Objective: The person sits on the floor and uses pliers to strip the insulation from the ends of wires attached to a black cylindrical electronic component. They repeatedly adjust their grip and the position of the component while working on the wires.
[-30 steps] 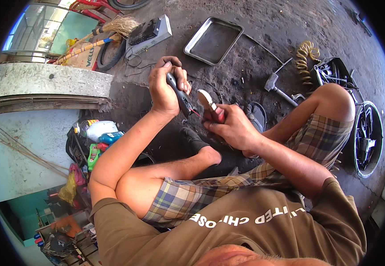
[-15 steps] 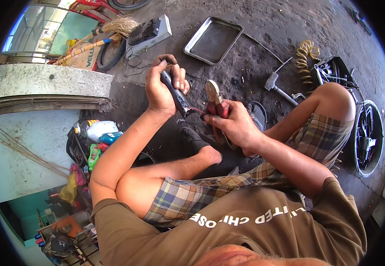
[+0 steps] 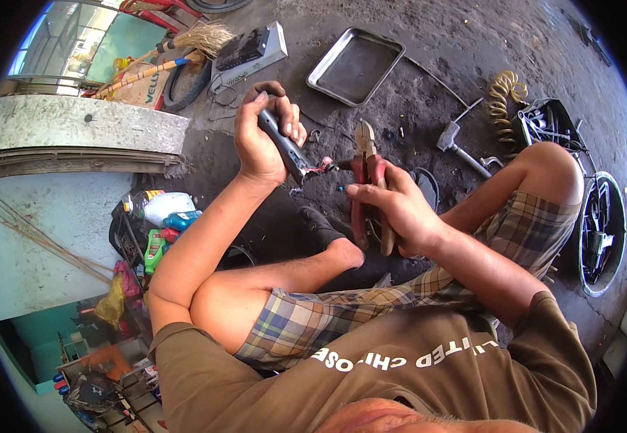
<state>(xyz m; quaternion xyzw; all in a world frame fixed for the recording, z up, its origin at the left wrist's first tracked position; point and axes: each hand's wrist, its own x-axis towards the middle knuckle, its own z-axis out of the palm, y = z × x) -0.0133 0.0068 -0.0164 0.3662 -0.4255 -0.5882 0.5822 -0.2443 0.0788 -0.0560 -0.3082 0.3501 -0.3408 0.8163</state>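
My left hand (image 3: pixel 254 141) is closed around a black elongated handle or device (image 3: pixel 281 144), held at a slant; reddish wiring (image 3: pixel 322 166) comes out of its lower end. Just to the right, my right hand (image 3: pixel 403 206) grips side cutters (image 3: pixel 367 148) with red handles, their metal jaws pointing up and lying to the right of the wiring. A small blue bit shows by my right thumb, too small to make out.
A metal tray (image 3: pixel 400 45), grey box (image 3: pixel 273 54), hammer-shaped tool (image 3: pixel 465 151) and coiled yellow hose (image 3: pixel 508 101) lie ahead. Containers of tools (image 3: pixel 555 119) and parts (image 3: pixel 598 242) sit at right. Bottles (image 3: pixel 169 206), brooms (image 3: pixel 147 72) and a concrete ledge (image 3: pixel 82 130) are at left.
My right hand has moved right with the cutters, which now point more upright and stand apart from the device. The wiring at the device's end shows more. My left hand shifted slightly left.
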